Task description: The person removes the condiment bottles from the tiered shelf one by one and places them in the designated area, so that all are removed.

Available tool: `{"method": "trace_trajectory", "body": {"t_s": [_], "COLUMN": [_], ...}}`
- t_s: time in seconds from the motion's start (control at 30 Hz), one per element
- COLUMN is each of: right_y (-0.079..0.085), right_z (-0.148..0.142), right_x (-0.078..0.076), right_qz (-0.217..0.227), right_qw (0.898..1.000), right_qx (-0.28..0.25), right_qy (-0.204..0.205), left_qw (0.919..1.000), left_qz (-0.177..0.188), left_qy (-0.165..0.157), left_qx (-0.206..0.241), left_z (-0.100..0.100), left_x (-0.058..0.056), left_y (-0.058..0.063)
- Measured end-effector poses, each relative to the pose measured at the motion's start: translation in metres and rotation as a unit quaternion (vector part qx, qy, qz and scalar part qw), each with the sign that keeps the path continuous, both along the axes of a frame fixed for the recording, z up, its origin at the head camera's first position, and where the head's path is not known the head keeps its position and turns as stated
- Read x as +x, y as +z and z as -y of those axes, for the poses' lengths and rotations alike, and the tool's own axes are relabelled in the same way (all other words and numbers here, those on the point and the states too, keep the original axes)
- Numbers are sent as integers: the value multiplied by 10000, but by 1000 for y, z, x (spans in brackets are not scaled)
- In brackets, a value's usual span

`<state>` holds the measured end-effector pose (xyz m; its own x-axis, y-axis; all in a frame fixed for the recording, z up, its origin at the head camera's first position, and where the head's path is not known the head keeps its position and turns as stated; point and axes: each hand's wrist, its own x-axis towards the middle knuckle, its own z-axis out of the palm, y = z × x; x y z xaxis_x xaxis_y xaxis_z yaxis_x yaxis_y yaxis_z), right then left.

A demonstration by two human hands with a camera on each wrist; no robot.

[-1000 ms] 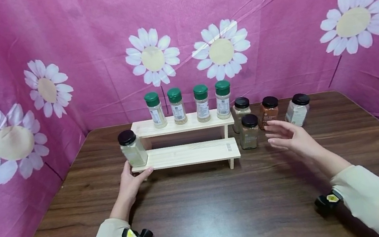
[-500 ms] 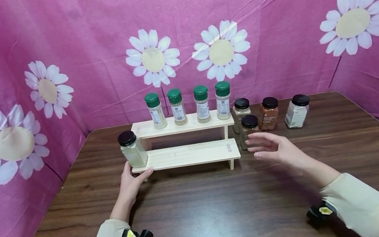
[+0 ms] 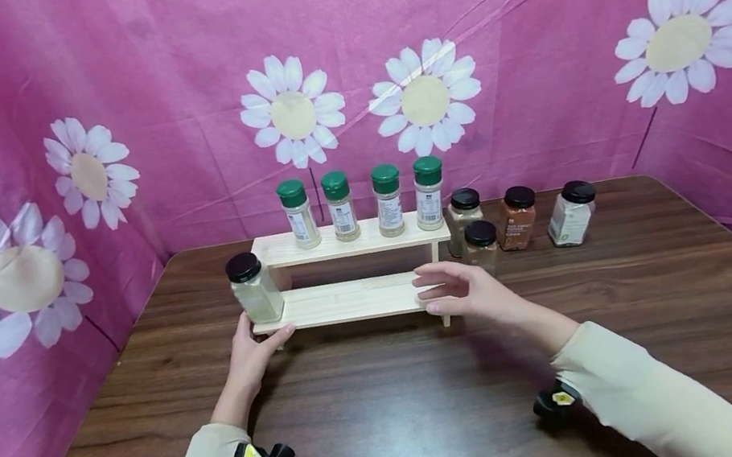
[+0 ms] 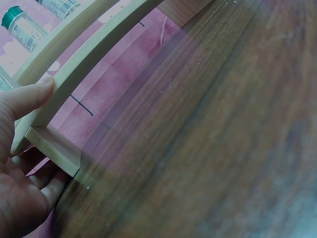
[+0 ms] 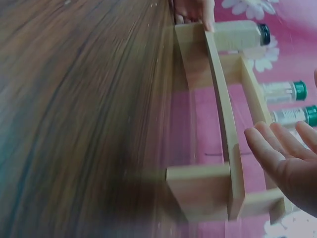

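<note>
A two-tier pale wooden spice rack stands on the table. My left hand grips the left end of its lower board; in the left wrist view the thumb lies on the board's front edge and the fingers reach round the end by the leg. Beside that hand, a black-lidded spice jar stands upright on the board's left end. My right hand hovers by the right end of the lower board, fingers loosely extended, holding nothing. It partly hides a black-lidded brown spice jar.
Several green-capped shakers, one of them a right-end shaker, line the upper board. Right of the rack stand a black-lidded jar, a red-brown jar and a white jar. A pink flowered cloth hangs around the wooden table.
My right hand has moved left from beside the red-brown jar, past the front brown jar, to the rack's right end. My left hand and the jars have stayed put.
</note>
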<state>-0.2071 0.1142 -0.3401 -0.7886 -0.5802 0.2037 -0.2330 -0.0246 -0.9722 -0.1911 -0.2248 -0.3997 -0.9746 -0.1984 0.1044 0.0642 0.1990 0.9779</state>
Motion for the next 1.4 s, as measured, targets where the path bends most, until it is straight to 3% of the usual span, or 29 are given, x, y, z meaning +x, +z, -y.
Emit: {"method": "trace_trajectory", "body": {"t_s": [0.27,0.43,0.87,1.4], "right_y": [1,0,3,16], "right_z": [27,42,87,141], "right_x": [-6,-9,-20,-31], "right_qz": [-263,-36,139,-388], "right_qw": [9992,9994,9992,9918], "right_qx": [138,-15,367,1162], "right_qy": [271,341,-81,-358], "left_qw": [10000,10000,10000,10000], "left_qz": [-41,-35,-52,35], "left_qy": [-30,-11,-17,-45], "left_qx": [25,5,45,78], "left_z": [0,1,0,0], "left_x": [-1,0,0,0], "left_y": [-1,-1,0,0]}}
